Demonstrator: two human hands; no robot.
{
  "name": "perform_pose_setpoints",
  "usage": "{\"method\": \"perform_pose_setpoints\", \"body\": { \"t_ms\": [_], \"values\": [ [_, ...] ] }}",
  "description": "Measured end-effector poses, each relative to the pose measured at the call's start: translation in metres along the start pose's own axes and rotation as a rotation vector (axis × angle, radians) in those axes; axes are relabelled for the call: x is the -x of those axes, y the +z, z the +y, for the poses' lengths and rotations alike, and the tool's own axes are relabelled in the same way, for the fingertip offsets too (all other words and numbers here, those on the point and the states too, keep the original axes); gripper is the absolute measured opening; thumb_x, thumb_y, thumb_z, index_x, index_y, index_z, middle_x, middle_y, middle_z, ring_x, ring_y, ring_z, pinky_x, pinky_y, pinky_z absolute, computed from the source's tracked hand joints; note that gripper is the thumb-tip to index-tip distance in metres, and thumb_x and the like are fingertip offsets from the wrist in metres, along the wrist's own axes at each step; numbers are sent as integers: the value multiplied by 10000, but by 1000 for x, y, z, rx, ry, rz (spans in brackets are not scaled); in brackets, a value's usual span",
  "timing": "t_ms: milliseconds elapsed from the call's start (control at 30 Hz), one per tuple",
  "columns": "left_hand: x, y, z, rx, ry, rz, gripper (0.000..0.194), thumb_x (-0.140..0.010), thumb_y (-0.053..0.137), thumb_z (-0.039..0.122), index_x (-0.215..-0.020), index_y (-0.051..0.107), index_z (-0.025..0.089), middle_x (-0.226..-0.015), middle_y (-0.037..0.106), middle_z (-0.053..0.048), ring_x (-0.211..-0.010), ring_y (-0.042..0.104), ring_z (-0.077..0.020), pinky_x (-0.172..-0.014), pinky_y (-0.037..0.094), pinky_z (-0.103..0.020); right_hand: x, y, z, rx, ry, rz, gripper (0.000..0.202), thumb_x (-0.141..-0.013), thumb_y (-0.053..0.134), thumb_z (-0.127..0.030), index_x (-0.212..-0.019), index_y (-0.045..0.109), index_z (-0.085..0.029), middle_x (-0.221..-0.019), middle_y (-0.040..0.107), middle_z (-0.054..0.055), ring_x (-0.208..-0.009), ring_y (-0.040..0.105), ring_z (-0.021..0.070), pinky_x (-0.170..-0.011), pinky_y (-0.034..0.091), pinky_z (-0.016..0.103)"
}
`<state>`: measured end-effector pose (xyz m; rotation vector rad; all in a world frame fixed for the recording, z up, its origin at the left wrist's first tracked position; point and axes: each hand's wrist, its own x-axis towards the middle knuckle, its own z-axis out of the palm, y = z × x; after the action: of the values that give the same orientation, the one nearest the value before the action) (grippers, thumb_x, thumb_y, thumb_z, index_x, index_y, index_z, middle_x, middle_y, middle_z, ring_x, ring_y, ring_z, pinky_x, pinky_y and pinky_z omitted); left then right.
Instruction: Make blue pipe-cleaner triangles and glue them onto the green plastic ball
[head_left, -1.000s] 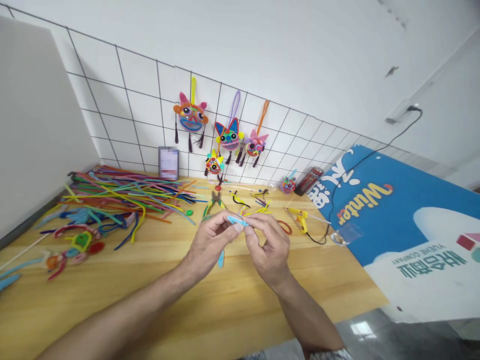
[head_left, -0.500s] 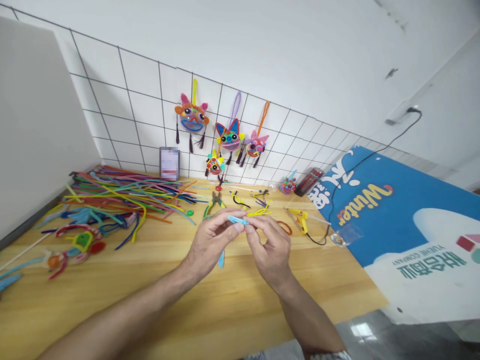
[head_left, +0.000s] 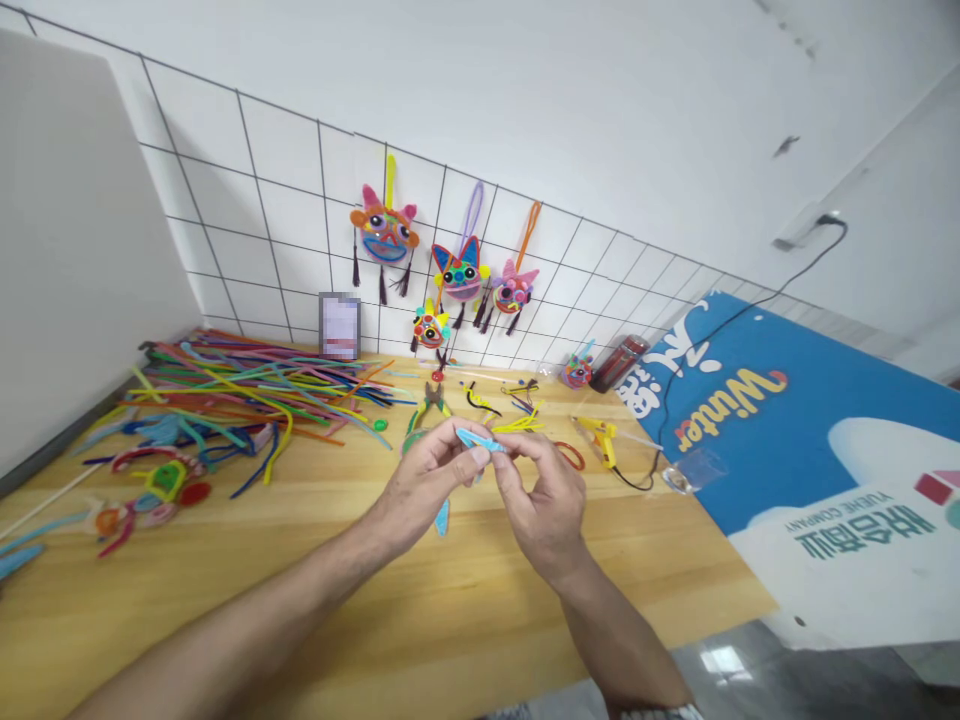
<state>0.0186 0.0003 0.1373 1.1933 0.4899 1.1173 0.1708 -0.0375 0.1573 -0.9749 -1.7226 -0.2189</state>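
Observation:
Between my two hands, above the wooden table (head_left: 480,620), is a light blue pipe cleaner (head_left: 477,440) bent into a narrow loop. My left hand (head_left: 427,485) pinches its near side with thumb and fingers. From the right, my right hand (head_left: 541,495) grips the other end, its thumb and fingertips meeting on the blue fuzz. A second light blue piece (head_left: 442,517) lies on the table just below my left hand, partly covered by it. Green-handled pliers (head_left: 431,405) rest just beyond my left hand.
Bundled colourful pipe cleaners (head_left: 247,385) cover the back left, with a half-made decoration (head_left: 161,485) in front. A yellow glue gun (head_left: 598,438) with its cord lies at right. Behind it stands a dark red bottle (head_left: 621,362). Mask ornaments (head_left: 385,235) hang on the wire grid.
The blue loop has tilted and opened slightly, showing a gap between its strands. My right hand has shifted a little to the right; my left hand stays nearly still.

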Motion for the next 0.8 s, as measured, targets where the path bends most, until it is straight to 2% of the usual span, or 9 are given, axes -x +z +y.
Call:
{"method": "perform_pose_setpoints", "body": {
  "t_ms": [567,800],
  "values": [
    [-2,-5,-2,-50,-17,-3,262,-848,779,413,-953,713,183,-823,698,-14,-723,550,-127,-707,445,-240,-3,-3,2,6,-8,-52,174,-917,633,-84,-1027,683,-209,-919,778,39,-791,731,143,-732,591,266],
    [-2,-2,2,-37,-10,35,250,-808,814,377,-914,738,163,-852,745,-29,-756,600,-131,-721,454,-230,-3,-3,1,1,6,-62,169,-923,631,-94,-1028,684,-214,-917,780,37,-783,729,145,-728,589,271]
  ]
}}
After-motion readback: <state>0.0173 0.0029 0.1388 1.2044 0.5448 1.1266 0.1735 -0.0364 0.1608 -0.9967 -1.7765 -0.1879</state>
